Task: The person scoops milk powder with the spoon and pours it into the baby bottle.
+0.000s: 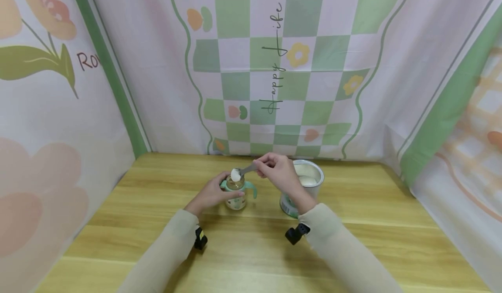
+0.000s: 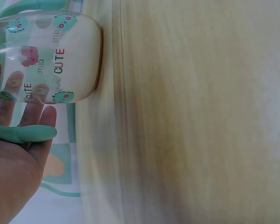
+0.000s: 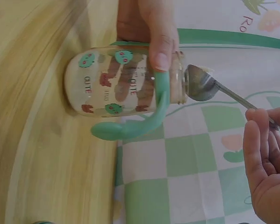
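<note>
Metal spoon (image 3: 201,88) at bottle (image 3: 107,86) rim, pinched by right grip (image 1: 279,172); left grip (image 1: 210,192) clasps bottle inside table (image 1: 251,253) edges.

Clear bottle (image 3: 123,81) printed with "CUTE" and small cartoon figures, mint-green side handles (image 3: 162,93), upright and uncapped on the wooden table (image 1: 247,258), metal spoon (image 3: 203,87) slanting at its open mouth, white powder (image 1: 235,175) heaped in the spoon, open tin (image 1: 313,191) standing near, to the right

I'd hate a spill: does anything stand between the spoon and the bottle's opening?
Nothing visible does. The spoon in the right hand is right at the uncovered mouth of the bottle, and the left hand grips it below the rim.
</note>
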`<state>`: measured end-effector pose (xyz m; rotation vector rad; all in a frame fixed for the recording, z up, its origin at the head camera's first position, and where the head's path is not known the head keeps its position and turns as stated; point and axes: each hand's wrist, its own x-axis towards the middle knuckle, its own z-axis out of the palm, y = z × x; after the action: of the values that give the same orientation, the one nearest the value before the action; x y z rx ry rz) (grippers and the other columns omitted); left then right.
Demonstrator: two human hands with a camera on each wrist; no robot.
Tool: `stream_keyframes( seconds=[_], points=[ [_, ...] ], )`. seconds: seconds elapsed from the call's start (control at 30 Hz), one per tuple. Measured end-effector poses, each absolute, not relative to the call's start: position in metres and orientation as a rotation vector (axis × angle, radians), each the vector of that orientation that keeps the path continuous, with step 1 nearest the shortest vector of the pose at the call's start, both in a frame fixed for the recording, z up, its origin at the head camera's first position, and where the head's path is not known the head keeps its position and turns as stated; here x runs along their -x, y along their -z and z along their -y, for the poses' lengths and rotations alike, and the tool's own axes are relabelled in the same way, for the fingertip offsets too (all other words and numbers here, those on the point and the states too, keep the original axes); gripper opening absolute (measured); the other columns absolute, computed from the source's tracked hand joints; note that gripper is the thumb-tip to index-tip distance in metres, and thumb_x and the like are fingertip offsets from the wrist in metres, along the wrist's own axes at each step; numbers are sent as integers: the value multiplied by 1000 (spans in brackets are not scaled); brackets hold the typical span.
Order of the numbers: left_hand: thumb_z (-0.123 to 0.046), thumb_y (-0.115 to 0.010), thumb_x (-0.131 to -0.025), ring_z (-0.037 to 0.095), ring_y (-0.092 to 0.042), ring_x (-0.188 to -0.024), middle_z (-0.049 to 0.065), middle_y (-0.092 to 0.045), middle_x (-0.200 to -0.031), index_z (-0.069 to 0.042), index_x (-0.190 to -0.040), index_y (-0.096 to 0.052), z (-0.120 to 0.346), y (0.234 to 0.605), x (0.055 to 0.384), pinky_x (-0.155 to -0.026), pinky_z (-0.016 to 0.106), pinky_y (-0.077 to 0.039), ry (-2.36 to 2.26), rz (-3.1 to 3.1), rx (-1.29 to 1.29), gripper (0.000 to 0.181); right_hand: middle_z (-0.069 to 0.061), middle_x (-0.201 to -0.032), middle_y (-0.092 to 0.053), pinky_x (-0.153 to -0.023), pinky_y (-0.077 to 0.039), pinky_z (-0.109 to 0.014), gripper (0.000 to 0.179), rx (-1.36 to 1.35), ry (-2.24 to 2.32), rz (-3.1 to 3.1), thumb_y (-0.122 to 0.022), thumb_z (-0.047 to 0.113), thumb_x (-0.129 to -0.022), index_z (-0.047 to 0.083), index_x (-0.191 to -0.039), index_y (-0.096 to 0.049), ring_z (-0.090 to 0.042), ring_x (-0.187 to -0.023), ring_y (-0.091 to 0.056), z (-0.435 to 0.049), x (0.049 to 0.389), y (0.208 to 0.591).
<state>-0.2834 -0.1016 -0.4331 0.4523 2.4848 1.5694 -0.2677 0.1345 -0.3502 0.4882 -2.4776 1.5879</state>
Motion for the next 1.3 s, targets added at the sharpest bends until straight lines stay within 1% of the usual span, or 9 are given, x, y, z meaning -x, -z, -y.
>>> stream_keyframes(
  seconds=[0.1,0.2,0.37,0.6,0.83,0.97,1.07,1.2,1.3],
  points=[
    [-52,-83,-79,27,-56,-119,4,-60,-131,-25,-149,-45,102,432,282,-100,54,-44,-1572,-2479,-454,84,-6,-76,-72,-66,-56,-37,19,-501,-1529,2480,-69,27,-98,9,-92,-74,-22,-71,-68,-132,266,353],
    [-51,-83,-79,26,-56,-119,2,-61,-130,-26,-148,-46,103,432,282,-101,54,-44,-1582,-2467,-465,82,-2,-74,-71,-63,-54,-36,18,-515,-1501,2475,-69,27,-98,11,-91,-74,-21,-69,-67,-130,266,356],
    [-51,-83,-80,24,-57,-119,1,-61,-129,-25,-148,-47,103,433,282,-102,53,-43,-1589,-2456,-480,81,0,-74,-70,-61,-53,-34,16,-563,-1456,2454,-69,25,-98,11,-91,-73,-22,-68,-67,-128,263,359],
    [-52,-82,-80,22,-59,-116,2,-61,-128,-24,-148,-46,103,435,283,-100,49,-46,-1586,-2462,-474,82,-4,-79,-72,-54,-52,-28,14,-718,-1275,2391,-67,23,-99,13,-93,-73,-13,-65,-66,-127,262,368],
    [-50,-82,-81,21,-59,-115,1,-62,-127,-26,-146,-48,103,435,283,-101,51,-45,-1612,-2444,-492,77,2,-79,-71,-56,-52,-22,9,-870,-998,2294,-68,18,-98,10,-95,-73,-3,-64,-63,-126,259,374],
    [-49,-82,-81,21,-59,-115,0,-62,-127,-26,-144,-50,103,436,283,-100,51,-45,-1619,-2437,-502,75,3,-80,-72,-57,-52,-20,8,-939,-875,2239,-69,16,-97,9,-96,-72,-4,-67,-65,-125,256,376],
    [-50,-82,-81,21,-59,-114,0,-62,-127,-26,-144,-50,103,435,283,-100,51,-45,-1615,-2438,-501,74,2,-81,-72,-57,-54,-22,4,-995,-797,2175,-73,11,-94,8,-96,-71,-6,-68,-66,-125,255,377],
    [-51,-82,-80,22,-59,-114,0,-62,-127,-27,-143,-50,102,435,282,-100,53,-44,-1601,-2452,-490,75,-1,-81,-71,-58,-55,-23,10,-1061,-692,2083,-78,5,-88,7,-94,-69,-8,-69,-66,-126,255,381],
    [-51,-82,-80,23,-59,-114,0,-62,-127,-28,-144,-50,102,434,282,-100,54,-44,-1596,-2456,-478,75,-1,-81,-70,-60,-55,-21,12,-1093,-595,2027,-80,5,-86,6,-92,-70,-10,-69,-66,-127,255,383]
  ],
)
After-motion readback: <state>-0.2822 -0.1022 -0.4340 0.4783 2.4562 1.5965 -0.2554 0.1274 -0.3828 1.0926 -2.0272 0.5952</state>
